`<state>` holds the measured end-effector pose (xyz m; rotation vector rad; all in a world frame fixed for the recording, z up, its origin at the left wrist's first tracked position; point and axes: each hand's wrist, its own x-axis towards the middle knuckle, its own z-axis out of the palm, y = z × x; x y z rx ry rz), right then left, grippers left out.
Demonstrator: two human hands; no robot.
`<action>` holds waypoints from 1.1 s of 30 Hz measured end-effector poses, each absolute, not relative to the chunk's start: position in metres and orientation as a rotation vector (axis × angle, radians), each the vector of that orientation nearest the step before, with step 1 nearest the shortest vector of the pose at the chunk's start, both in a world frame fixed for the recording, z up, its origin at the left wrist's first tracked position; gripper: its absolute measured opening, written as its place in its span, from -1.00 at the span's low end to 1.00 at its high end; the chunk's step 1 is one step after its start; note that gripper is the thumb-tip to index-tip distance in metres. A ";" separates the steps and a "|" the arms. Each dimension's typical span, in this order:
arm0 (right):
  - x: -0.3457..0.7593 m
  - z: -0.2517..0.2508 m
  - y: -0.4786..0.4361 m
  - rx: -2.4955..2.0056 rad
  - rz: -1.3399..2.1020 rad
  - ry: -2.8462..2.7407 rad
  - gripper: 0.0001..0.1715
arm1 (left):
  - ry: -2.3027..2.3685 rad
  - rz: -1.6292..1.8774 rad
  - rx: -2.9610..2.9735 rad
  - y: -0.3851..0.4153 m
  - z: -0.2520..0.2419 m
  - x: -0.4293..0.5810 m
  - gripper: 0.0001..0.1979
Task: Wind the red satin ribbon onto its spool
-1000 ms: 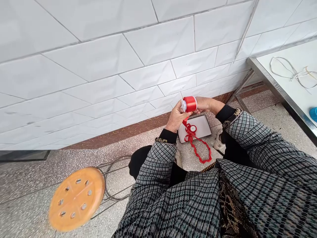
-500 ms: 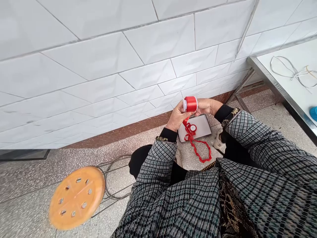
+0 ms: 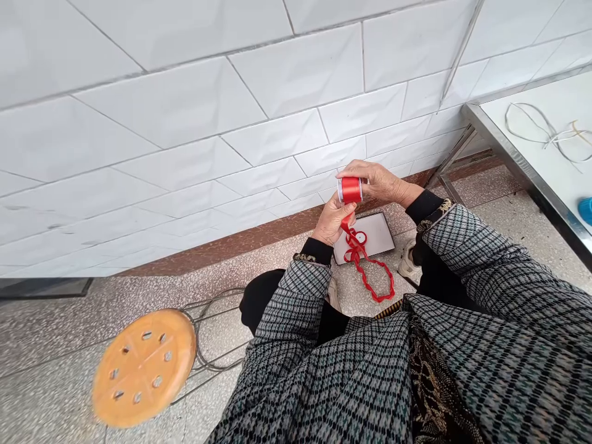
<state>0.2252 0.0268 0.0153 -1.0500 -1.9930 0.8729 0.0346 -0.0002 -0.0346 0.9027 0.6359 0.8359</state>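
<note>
Between my hands is a white spool wound with red ribbon (image 3: 351,190). My left hand (image 3: 332,221) is closed around its lower side, thumb against the ribbon. My right hand (image 3: 374,180) curls over the top and right end of the spool, its fingers resting on it. From the spool a ribbon strip runs down past my left hand. Below, a smaller red ribbon roll (image 3: 361,237) lies on a flat, light-coloured box lid or tray (image 3: 378,229). A twisted or braided red ribbon length (image 3: 382,298) loops from there onto the floor.
A stool with a round orange seat (image 3: 144,368) and wire legs stands at the lower left. On the right is a metal-edged table (image 3: 522,161) with a pale cable (image 3: 550,137) and a blue object (image 3: 585,209). A white tiled wall (image 3: 296,80) rises in front.
My right hand has risen from beside the spool to over its top. The spool has shifted slightly left and tilted. The ribbon below stays where it was.
</note>
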 end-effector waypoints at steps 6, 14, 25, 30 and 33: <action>0.226 0.011 0.027 -1.407 0.511 -2.027 -0.47 | 0.713 0.908 0.782 -0.007 -0.033 0.045 -0.45; 0.231 -0.003 0.039 -1.616 0.460 -1.874 -0.49 | 0.773 1.133 0.791 -0.011 -0.027 0.051 -0.64; 0.225 0.001 0.041 -1.447 0.868 -1.529 -0.61 | 0.711 1.145 0.906 -0.019 -0.025 0.052 -0.59; 0.226 -0.002 0.047 -1.477 1.070 -1.361 -0.71 | 0.705 1.127 0.910 -0.020 -0.022 0.049 -0.59; 0.223 -0.005 0.046 -1.409 1.289 -1.172 -0.74 | 0.694 1.128 0.950 -0.021 -0.021 0.048 -0.56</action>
